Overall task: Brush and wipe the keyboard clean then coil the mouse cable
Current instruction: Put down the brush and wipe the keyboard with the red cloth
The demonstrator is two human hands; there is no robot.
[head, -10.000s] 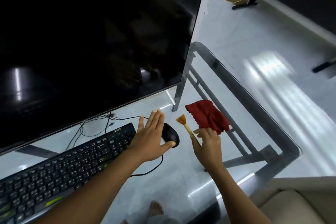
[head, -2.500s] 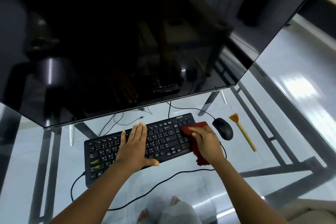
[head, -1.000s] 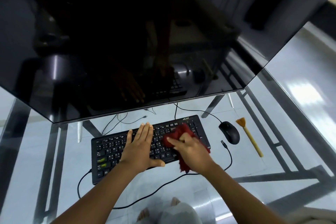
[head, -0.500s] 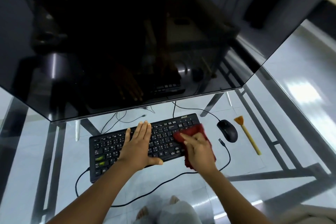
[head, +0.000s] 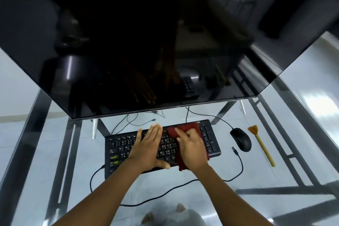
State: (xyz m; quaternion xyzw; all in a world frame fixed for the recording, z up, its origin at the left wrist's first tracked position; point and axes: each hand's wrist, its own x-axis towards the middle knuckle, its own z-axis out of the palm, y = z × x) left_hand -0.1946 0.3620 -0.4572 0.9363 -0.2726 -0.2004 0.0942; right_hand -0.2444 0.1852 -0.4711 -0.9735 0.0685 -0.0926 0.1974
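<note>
A black keyboard [head: 121,149] lies on the glass desk in front of the monitor. My left hand [head: 148,149] rests flat on its middle keys, fingers together and pointing away from me. My right hand [head: 191,149] presses a dark red cloth [head: 185,128] onto the keys right of centre; the cloth hangs over the keyboard's near edge. A black mouse [head: 240,139] sits to the right of the keyboard. Its cable [head: 238,170] loops loose on the glass, with the plug end lying near the keyboard's right corner. A small brush [head: 261,145] with a pale handle and orange bristles lies right of the mouse.
A large dark monitor [head: 139,42] overhangs the far side of the keyboard. Thin cables [head: 132,120] run behind the keyboard. The glass desk [head: 302,134] has a metal frame beneath, and the floor and my feet show through it.
My right hand has slid the red cloth leftward and up the keyboard toward its middle since half a second ago. My left hand stays flat on the keys. Mouse and brush are unmoved.
</note>
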